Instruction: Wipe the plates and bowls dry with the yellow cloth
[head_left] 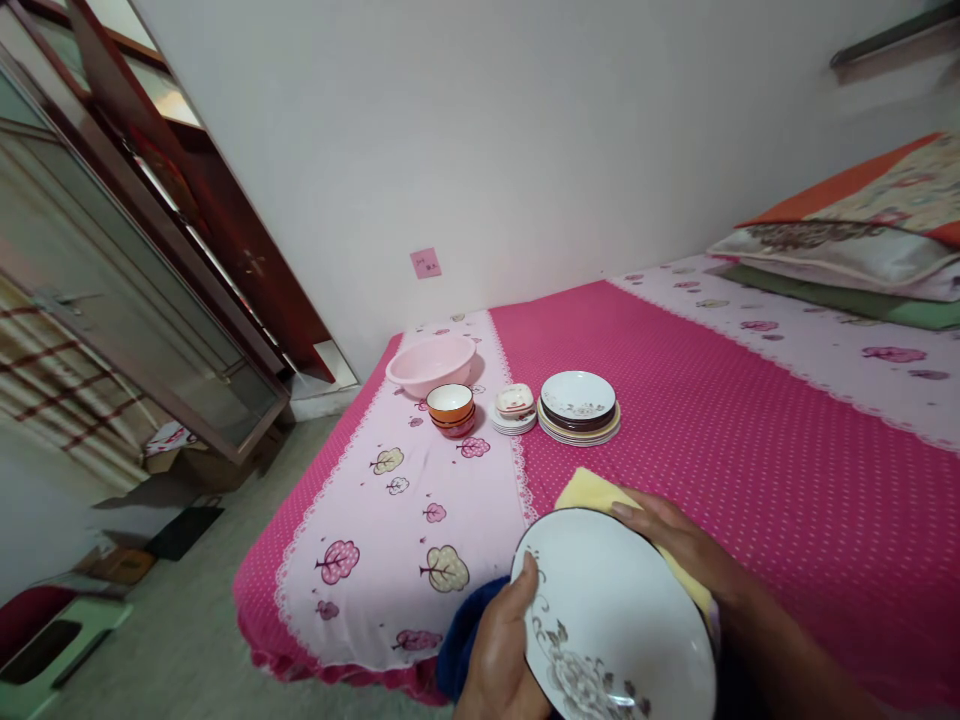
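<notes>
A white plate [607, 610] with a grey flower print and dark rim is tilted up close to me. My left hand [506, 640] grips its left edge, thumb on the face and the other fingers hidden behind. At the upper right edge, my right hand [679, 545] presses a yellow cloth [592, 489] against the plate, with part of the cloth behind the rim. Beyond the plate stands a stack of plates [578, 396] on the bed. Left of it are small square dishes [515, 399] on small white plates [513, 422], then stacked orange bowls [451, 407].
A pink basin [433, 362] sits behind the bowls on the bed [675, 400]. Pillows [855, 240] lie at the far right by the wall. Something dark blue [469, 635] shows beside my left hand. A green stool [56, 645] stands on the floor at left, below a glass door [135, 270].
</notes>
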